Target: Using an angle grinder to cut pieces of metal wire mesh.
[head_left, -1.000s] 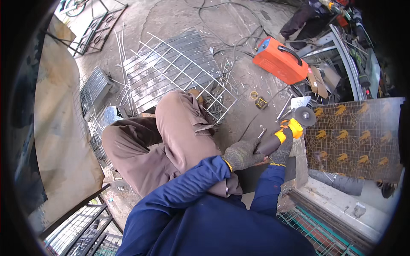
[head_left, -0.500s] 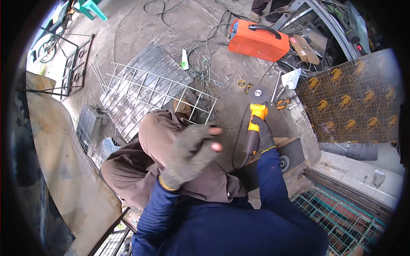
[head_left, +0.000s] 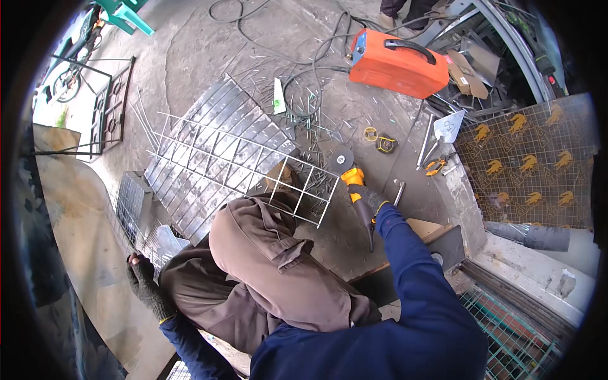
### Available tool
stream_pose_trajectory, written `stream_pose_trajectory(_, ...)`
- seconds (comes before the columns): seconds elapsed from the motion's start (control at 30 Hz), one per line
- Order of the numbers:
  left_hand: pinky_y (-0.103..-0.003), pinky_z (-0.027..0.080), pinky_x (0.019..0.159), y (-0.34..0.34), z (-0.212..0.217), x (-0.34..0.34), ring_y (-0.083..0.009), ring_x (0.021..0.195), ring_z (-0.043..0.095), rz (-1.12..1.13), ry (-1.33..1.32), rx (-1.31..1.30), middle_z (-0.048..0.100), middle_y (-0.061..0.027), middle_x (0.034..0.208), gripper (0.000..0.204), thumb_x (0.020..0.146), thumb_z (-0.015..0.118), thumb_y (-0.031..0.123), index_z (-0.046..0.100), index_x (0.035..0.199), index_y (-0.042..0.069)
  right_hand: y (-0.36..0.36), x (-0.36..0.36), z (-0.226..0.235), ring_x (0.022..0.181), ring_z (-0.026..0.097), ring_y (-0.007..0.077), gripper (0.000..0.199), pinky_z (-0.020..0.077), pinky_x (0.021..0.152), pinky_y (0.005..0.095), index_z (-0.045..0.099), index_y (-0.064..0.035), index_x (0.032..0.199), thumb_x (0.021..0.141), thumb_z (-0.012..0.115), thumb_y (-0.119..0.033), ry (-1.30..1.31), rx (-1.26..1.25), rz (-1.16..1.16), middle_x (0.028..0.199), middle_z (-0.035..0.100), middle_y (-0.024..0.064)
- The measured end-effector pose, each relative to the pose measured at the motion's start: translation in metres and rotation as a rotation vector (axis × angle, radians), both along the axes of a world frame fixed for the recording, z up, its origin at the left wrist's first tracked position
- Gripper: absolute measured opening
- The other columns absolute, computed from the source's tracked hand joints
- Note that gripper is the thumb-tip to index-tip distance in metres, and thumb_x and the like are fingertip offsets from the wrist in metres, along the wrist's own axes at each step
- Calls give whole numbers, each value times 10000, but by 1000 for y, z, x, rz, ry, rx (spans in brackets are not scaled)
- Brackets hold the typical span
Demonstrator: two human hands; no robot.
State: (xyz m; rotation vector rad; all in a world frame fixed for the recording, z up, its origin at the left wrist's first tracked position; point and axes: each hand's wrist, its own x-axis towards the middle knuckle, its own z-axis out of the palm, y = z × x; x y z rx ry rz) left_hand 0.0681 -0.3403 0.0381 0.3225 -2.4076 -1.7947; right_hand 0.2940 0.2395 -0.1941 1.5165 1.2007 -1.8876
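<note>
My right hand (head_left: 368, 197), in a dark knitted glove, is wrapped round a yellow and black angle grinder (head_left: 353, 177). The grinder's disc (head_left: 339, 158) points away from me, just right of a welded wire grid (head_left: 244, 163). That grid lies across a ribbed metal sheet (head_left: 209, 120) on the ground, beside my foot. Far to the left, my gloved left hand (head_left: 147, 286) has its fingers curled at the edge of a mesh panel beside my knee. What those fingers hold, if anything, I cannot make out.
An orange welding machine (head_left: 399, 63) with cables stands at the far right. A tape measure (head_left: 386, 144), pliers (head_left: 436, 167) and a hammer-like tool (head_left: 399, 190) lie on the floor. Offcuts of wire are scattered near the grid. A patterned board (head_left: 525, 158) leans at right.
My right hand has brought the grinder leftward, closer to the wire grid. My left hand has moved from above my lap to the far left. The view has shifted slightly.
</note>
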Motion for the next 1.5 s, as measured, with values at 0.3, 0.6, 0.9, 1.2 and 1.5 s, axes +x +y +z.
stream_pose_trajectory(0.3,-246,445,753,27,13,-2,-73,817,533,94,-40,-184,614,19,927,340,1065,660,345,685,1212,40,14,-3,-69,792,697,274,594,576,741,430,663,-77,1162,759,884,-453,-59,314,171,989,725,92)
stream_pose_trajectory(0.6,-244,448,741,43,24,-9,-70,817,532,40,-16,-197,605,20,925,320,1074,647,325,681,1196,31,8,-6,-79,1082,706,385,753,555,939,495,611,-34,1295,714,900,-415,-107,642,503,1172,726,190)
stream_pose_trajectory(0.9,-249,466,789,60,20,-6,-88,842,559,-3,-12,-187,628,-1,954,363,1067,652,339,679,1208,5,8,19,-62,1216,659,433,689,522,1025,494,538,-116,1432,846,775,-390,-279,761,574,1329,676,241)
stream_pose_trajectory(1.2,-266,485,829,76,23,-6,-104,905,597,-17,5,-140,663,-3,981,385,1053,674,358,696,1219,12,42,8,-21,1176,682,431,562,540,993,523,717,-15,1218,872,686,-456,-267,715,1003,1224,717,258)
stream_pose_trajectory(1.5,-319,505,939,65,9,1,-155,1022,659,-185,8,-305,746,-77,1093,370,1058,672,313,720,1219,-17,-34,-77,303,956,721,383,435,551,841,505,733,-97,1143,963,649,-483,348,1187,1261,1027,744,187)
